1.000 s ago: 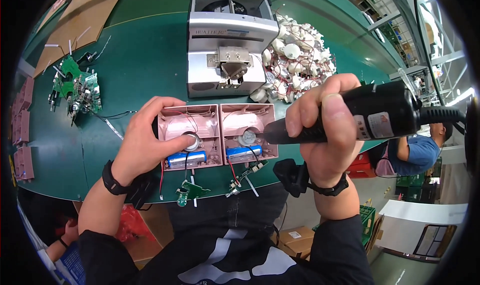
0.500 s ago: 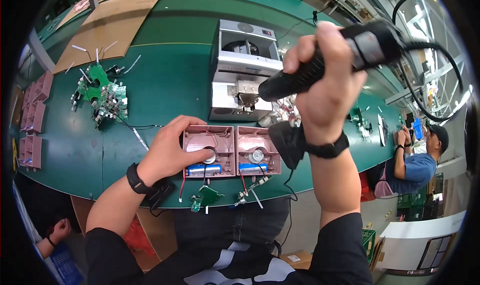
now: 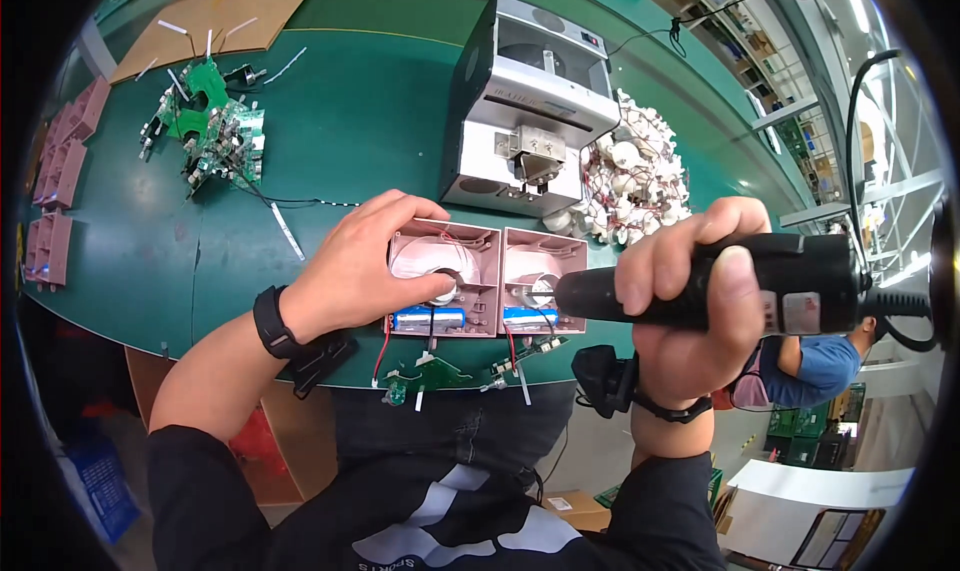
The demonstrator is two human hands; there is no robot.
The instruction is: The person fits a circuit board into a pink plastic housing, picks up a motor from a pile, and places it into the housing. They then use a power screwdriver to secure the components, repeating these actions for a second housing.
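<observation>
My right hand (image 3: 700, 291) is wrapped round a black electric screwdriver (image 3: 800, 281), held nearly level with its nose to the left. The screwdriver's tip is over the right pink plastic case (image 3: 578, 261), by its round silvery part; whether it touches cannot be seen. My left hand (image 3: 350, 261) grips the left pink plastic case (image 3: 487, 233), fingers at its far left corner and thumb pressed on the round part inside. A blue battery cell (image 3: 428, 319) lies in the left case, another blue battery cell (image 3: 530, 317) in the right. Green circuit boards (image 3: 432, 374) hang by wires toward me.
Behind the cases stands a boxy grey machine (image 3: 480, 186) with a metal block on its front. Beside it is a heap of white round wired parts (image 3: 635, 171). Circuit boards (image 3: 205, 121) lie piled at left, near more pink cases (image 3: 60, 176). A co-worker (image 3: 815, 371) sits at right.
My right hand has brought the screwdriver down from near the grey machine to the right case. My left hand stays on the left case. The whole view has shifted.
</observation>
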